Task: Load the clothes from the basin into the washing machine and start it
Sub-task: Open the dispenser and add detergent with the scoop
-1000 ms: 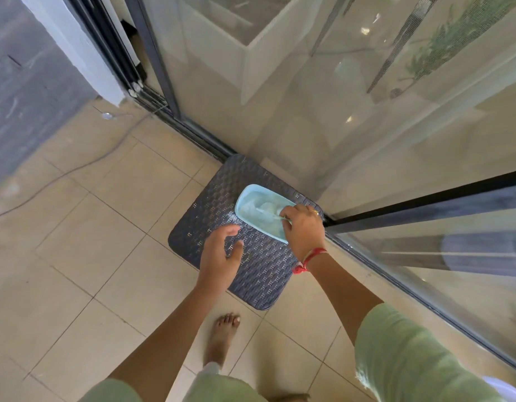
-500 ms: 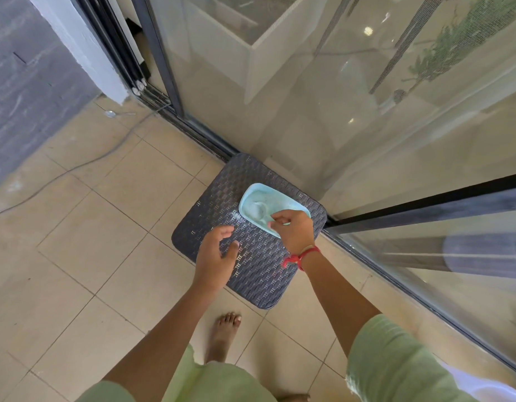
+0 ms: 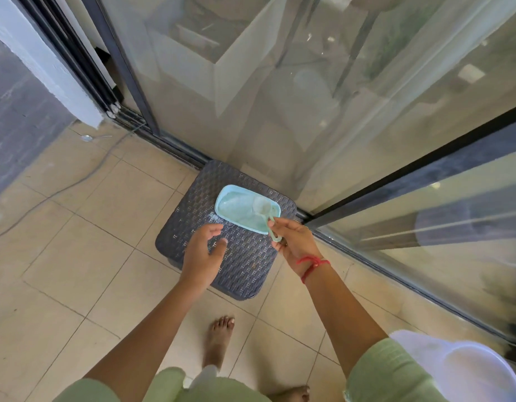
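a downward view of a tiled floor (image 3: pixel 77 256) beside a sliding glass door (image 3: pixel 280 97). a dark woven-pattern stool (image 3: pixel 245 265) is set against the door track. a pale blue rectangular container (image 3: pixel 222 198), filled with light powder, is placed on the stool's far right part.

the handle of a pale green scoop (image 3: pixel 267 216) is pinched between thumb and fingers of the right hand (image 3: pixel 294 242) – the scoop's bowl is held over the powder. a red thread (image 3: pixel 312 264) is tied round that wrist. the left hand (image 3: pixel 203 256) is held above the stool just left of the container, fingers spread and loosely curved, gripping nothing.

a white rounded tub (image 3: pixel 477 369) – possibly the basin – is seen at the near right corner, partly cut off, its contents hidden. a bare foot (image 3: pixel 219 340) is seen near the stool, and a thin cable (image 3: pixel 77 181) is laid across the far left tiles.
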{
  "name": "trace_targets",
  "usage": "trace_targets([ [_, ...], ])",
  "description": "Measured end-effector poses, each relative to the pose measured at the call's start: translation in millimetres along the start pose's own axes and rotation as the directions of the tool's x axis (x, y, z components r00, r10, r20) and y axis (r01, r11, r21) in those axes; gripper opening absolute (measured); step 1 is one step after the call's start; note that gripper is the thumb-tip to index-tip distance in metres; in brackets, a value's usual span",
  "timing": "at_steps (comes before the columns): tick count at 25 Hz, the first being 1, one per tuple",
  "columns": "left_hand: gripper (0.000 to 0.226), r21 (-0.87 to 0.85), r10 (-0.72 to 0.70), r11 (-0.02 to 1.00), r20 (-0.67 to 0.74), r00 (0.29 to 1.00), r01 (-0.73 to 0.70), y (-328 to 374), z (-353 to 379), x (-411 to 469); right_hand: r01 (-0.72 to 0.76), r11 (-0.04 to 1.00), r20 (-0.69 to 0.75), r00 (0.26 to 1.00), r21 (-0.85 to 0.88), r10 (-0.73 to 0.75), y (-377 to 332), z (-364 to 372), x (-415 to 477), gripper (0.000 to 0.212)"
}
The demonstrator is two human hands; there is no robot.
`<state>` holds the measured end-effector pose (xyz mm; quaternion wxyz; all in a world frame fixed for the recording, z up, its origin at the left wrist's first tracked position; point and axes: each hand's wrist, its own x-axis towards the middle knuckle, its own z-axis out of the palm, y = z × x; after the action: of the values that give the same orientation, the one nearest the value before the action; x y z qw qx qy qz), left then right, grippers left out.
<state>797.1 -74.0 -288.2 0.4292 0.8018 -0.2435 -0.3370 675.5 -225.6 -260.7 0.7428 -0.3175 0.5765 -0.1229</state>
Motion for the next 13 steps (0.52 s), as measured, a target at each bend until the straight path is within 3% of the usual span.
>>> trace_targets([
  [7,0.027,-0.039,0.185,0.982,0.064,0.981,-0.183,118.8,-5.3,-57.8,0.123,0.918,0.108,0.978,0.378,-0.176,-39.5,-63.0,-182.0,0.009],
  [10,0.024,-0.055,0.301,0.954,0.222,0.927,-0.296,179.2,28.6,-106.4,0.227,0.836,-0.007,0.966,0.5,-0.259,-41.0,-115.4,-271.3,0.006],
  [13,0.023,-0.104,0.381,0.921,0.438,0.814,-0.376,227.1,85.7,-166.6,0.374,0.707,-0.217,0.927,0.6,-0.306,-21.7,-182.2,-353.0,0.005],
])
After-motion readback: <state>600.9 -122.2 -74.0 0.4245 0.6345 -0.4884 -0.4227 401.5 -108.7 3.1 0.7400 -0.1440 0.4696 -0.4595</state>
